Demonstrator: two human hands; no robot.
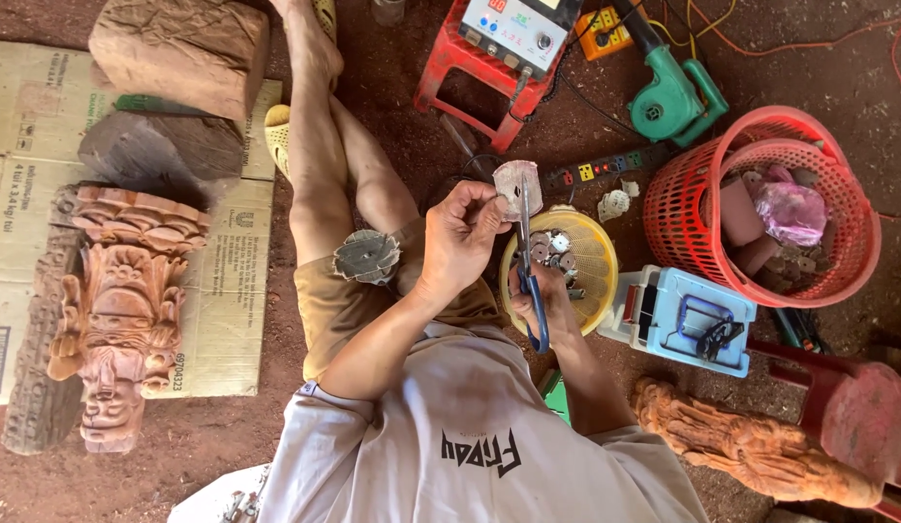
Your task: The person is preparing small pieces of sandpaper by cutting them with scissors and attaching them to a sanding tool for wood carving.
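Left hand pinches the sanding disc at 12 o'clock; right hand clamps blue-handled scissors, blades on it. We judge trimming midway; cut discs sit in yellow basket.

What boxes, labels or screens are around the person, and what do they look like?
Flattened cardboard boxes: far left on the ground, tan with dark print and a barcode, under the wood carving.
Machine panel: top middle on a red stool, pale, with a small red display and knobs.
Power strip: beside the red basket, black with coloured switches.
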